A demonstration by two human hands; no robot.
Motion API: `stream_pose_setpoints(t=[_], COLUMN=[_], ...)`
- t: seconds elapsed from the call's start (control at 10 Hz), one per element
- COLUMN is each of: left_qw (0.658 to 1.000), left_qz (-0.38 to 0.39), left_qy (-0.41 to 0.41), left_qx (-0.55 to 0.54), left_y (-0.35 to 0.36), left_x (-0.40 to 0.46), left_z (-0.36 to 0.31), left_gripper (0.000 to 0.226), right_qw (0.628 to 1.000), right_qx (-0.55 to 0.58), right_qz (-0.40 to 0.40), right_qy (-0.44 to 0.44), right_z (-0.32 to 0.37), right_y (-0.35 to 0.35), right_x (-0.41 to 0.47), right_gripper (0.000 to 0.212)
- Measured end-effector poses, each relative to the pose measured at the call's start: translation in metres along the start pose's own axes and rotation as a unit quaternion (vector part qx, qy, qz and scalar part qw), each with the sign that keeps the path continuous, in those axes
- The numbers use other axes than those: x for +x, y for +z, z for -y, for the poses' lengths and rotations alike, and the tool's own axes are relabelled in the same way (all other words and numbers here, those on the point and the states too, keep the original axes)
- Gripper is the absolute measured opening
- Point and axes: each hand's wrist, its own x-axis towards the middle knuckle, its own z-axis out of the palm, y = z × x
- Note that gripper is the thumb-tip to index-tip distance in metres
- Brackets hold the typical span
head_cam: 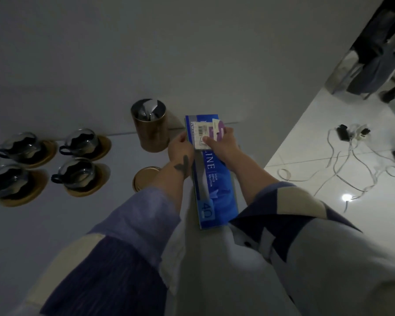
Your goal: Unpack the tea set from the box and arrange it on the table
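A long blue box (pixel 214 176) with white lettering lies on the white table (pixel 100 65) in front of me. My left hand (pixel 180 148) grips its far left edge. My right hand (pixel 224 144) pinches a white and purple card (pixel 211 131) against the box's far end. Several dark glass cups sit on golden saucers at the left, among them a cup (pixel 82 140) and a saucer (pixel 41 153). A gold cylinder tin (pixel 151 126) stands open, with something silvery inside, just left of the box. Its gold lid (pixel 145 179) lies nearer me.
The table's right edge runs diagonally beside the box. Beyond it, white floor tiles (pixel 328 133) carry a power strip (pixel 351 131) with tangled white cables. Dark chair legs and fabric (pixel 369 69) stand at the far right.
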Motion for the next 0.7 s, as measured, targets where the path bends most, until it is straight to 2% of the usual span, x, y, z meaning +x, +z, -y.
stream_pose_setpoints(t=[0.1,0.3,0.5,0.6,0.7], left_qw=[1.000,0.991,0.995,0.990,0.985], left_qz=[-0.016,-0.055,-0.020,0.001,0.016], left_qy=[0.000,-0.040,-0.029,-0.002,0.027], left_qx=[-0.007,0.113,0.096,0.139,0.172], left_y=[0.012,0.016,0.012,0.003,-0.014], left_x=[0.026,0.057,0.047,0.022,-0.011], left_z=[0.003,0.021,0.015,-0.006,-0.009], left_gripper=[0.017,0.020,0.022,0.042,0.047], right_qw=[0.999,0.979,0.978,0.973,0.973], right_qx=[-0.047,-0.206,-0.206,-0.225,-0.230], right_qz=[-0.013,0.002,0.005,0.016,0.015], right_qy=[-0.024,0.006,0.031,0.053,0.019], right_z=[-0.003,-0.033,-0.030,-0.017,-0.013], right_y=[0.011,0.039,0.041,0.035,0.028], right_x=[0.037,0.066,0.068,0.051,0.021], right_gripper=[0.063,0.059,0.064,0.077,0.065])
